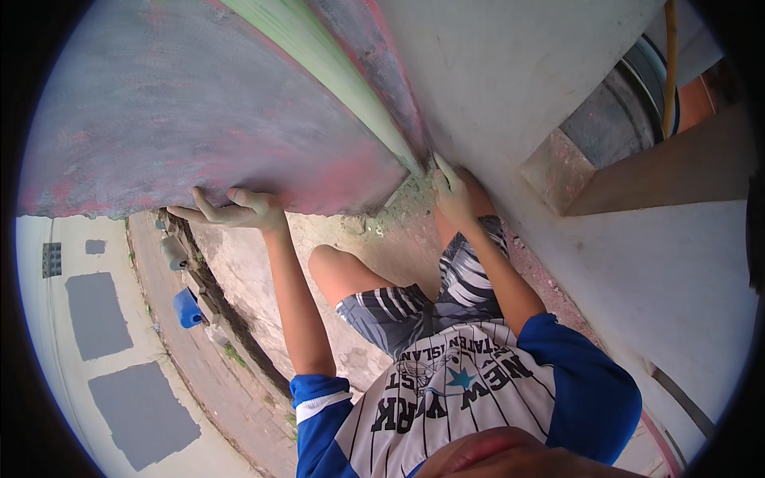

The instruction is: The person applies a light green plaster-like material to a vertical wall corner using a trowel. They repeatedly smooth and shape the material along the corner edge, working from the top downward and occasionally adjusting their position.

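The green strip [333, 76] ends just beside the right fingers [446, 170] — grip unclear — while spread left fingers [205, 206] touch the painted wall [159, 119].

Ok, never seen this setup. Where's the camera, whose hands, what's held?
No machine here: these are one person's bare hands. The single picture comes from a wide fisheye camera on that person's head, looking down, so straight edges bend toward the rim and their own striped shirt shows below.

The left hand, fingers spread, is at the edge of a grey-and-pink painted wall, apparently touching it. The right hand is in the corner, near the end of a pale green strip. It may pinch something thin, but that's too small to tell.

Crumbly grit lies in that corner; a blue container sits farther off, left.
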Available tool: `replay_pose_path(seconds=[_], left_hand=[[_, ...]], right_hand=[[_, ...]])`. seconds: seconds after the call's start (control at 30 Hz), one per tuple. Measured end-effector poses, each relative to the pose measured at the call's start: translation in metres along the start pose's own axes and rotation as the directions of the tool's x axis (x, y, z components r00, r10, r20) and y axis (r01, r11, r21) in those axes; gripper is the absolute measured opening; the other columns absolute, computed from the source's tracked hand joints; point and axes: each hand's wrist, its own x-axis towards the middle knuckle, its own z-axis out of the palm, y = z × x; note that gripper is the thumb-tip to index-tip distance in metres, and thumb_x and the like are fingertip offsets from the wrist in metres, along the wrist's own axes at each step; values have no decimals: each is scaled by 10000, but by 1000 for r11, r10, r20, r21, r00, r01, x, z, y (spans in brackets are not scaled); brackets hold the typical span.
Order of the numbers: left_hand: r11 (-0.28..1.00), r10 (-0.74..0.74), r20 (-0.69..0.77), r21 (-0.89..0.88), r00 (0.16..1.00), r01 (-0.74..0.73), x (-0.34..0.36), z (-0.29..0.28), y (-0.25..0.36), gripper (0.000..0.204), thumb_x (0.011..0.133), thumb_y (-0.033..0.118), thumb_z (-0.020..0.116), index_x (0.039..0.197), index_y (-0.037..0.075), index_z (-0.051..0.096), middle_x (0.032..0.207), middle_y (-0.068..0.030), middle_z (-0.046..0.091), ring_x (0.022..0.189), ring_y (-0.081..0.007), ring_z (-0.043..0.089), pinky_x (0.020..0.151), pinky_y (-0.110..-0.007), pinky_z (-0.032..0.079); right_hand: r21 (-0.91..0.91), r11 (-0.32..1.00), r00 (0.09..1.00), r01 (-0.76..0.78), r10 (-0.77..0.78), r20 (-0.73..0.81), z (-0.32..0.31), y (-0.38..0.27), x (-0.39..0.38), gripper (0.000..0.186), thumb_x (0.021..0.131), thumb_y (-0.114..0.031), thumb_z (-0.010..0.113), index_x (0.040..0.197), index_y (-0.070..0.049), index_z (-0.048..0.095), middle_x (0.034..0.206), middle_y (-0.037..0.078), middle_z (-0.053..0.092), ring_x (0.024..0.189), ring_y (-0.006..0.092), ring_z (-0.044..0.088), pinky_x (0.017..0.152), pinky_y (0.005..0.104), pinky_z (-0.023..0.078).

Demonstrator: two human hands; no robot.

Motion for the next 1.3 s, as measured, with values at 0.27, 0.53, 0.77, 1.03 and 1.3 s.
replay_pose_path(seconds=[0.27,0.53,0.77,1.03,1.3], left_hand=[[995,-58,21,-85,998,59,-5,5,-1,652,1083,573,376,1509,80,381,1675,-272,87,1565,-448,154,1226,-645,315],[994,-45,21,-98,999,47,-9,5,-16,638,1080,539,415,1506,66,380,1683,-268,65,1569,-443,143,1220,-628,324],[967,-219,152,-97,964,235,-3,-15,28,634,1070,504,458,1523,68,376,1702,-241,83,1589,-423,96,1263,-645,198],[957,-255,288,-62,923,283,-8,-46,70,590,1062,487,487,1503,99,420,1695,-226,153,1590,-415,105,1272,-631,208],[981,-184,424,26,887,191,-20,-41,68,639,1055,474,507,1536,60,428,1706,-231,89,1588,-439,55,1226,-645,210]], right_hand=[[510,826,967,-238,252,44,62,-163,19,489,1109,-154,441,1595,-98,422,839,16,511,640,87,473,594,247,409],[355,931,984,-88,136,-112,95,-170,31,511,1116,-174,406,1625,-137,373,892,20,525,474,66,418,386,277,332],[421,896,980,-144,187,-63,77,-207,26,515,1112,-176,370,1616,-69,372,792,-11,511,584,77,452,514,264,443],[445,871,975,-208,221,22,67,-208,25,503,1123,-182,405,1625,-170,378,700,-31,440,447,82,371,392,273,356],[237,962,990,-136,143,-13,61,-174,33,500,1128,-222,411,1618,-123,391,757,2,511,652,98,470,638,283,458]])
